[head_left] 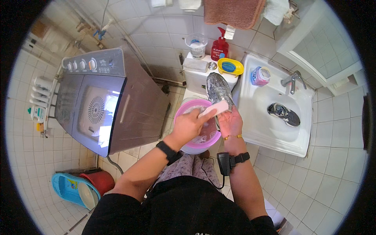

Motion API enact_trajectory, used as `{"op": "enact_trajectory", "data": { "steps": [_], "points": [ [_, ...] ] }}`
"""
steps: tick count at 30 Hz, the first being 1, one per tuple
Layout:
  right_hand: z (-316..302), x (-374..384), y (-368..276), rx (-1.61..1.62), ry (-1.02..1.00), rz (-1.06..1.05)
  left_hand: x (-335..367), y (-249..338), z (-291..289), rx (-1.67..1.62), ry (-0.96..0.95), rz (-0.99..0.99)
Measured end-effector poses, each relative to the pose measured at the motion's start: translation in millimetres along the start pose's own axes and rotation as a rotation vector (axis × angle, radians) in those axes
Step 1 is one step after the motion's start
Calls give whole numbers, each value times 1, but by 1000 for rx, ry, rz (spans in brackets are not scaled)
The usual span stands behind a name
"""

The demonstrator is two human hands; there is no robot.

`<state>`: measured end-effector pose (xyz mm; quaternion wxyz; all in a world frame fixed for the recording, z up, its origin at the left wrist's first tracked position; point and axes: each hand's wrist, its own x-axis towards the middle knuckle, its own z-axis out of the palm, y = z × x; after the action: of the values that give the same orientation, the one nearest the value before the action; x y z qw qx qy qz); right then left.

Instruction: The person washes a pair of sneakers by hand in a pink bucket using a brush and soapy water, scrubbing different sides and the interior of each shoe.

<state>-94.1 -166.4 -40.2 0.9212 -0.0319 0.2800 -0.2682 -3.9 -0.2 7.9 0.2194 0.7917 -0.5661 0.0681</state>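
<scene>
My left hand (187,126) is closed around a pale pink brush (217,107), its bristles out of sight. The brush lies against the near end of a wet grey-and-black shoe (218,87). From below, my right hand (230,122) supports that shoe, palm up, with the fingers partly hidden under it. Beneath both hands is a pink basin (181,113) with soapy water in it. The matching dark shoe (285,114) lies in the white sink (250,129) to the right.
A toilet tank (199,75) behind the basin carries a red pump bottle (220,46), a clear plastic tub (196,46) and a yellow soap dish (230,66). A washing machine (145,98) stands at left. Blue (58,184) and red basins (102,181) lean at lower left.
</scene>
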Motion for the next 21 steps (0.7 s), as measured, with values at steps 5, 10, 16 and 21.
{"op": "enact_trajectory", "data": {
  "steps": [5,10,16,21],
  "points": [
    [8,-5,4,-125,-41,-47,19,19,13,-31,20,23],
    [9,-6,-4,-176,84,-79,30,24,19,8,34,-68],
    [19,-21,7,-159,5,-63,48,41,16,60,24,-40],
    [14,-19,3,-165,-55,-16,44,14,8,103,59,-120]
  ]
}}
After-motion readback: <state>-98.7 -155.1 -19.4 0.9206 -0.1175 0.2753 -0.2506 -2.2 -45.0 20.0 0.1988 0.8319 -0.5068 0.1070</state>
